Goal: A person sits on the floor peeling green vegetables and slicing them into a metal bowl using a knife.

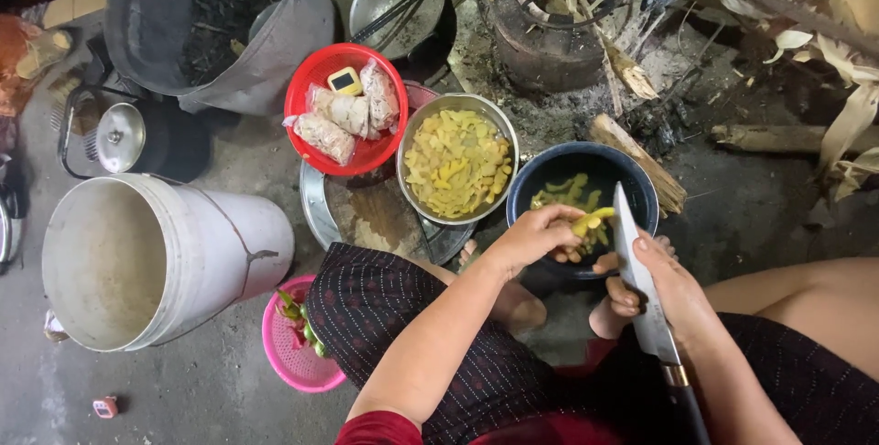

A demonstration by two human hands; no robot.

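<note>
My left hand [540, 236] holds a yellow-green piece of fruit [591, 220] over a dark blue bowl [540, 179] that has a few yellow slices in it. My right hand [664, 285] grips a large kitchen knife [634, 266], its blade pointing up beside the fruit piece. Left of the blue bowl stands a metal bowl [458, 102] full of yellow slices [456, 163]. I am squatting, with my knees on both sides of the bowl.
A red basket [307, 79] holds packets and a small yellow device. A white bucket [146, 257] lies at the left, a pink basket [288, 358] below it. Pots, a grey sack, a clay stove [545, 37] with ash and firewood [641, 157] are behind.
</note>
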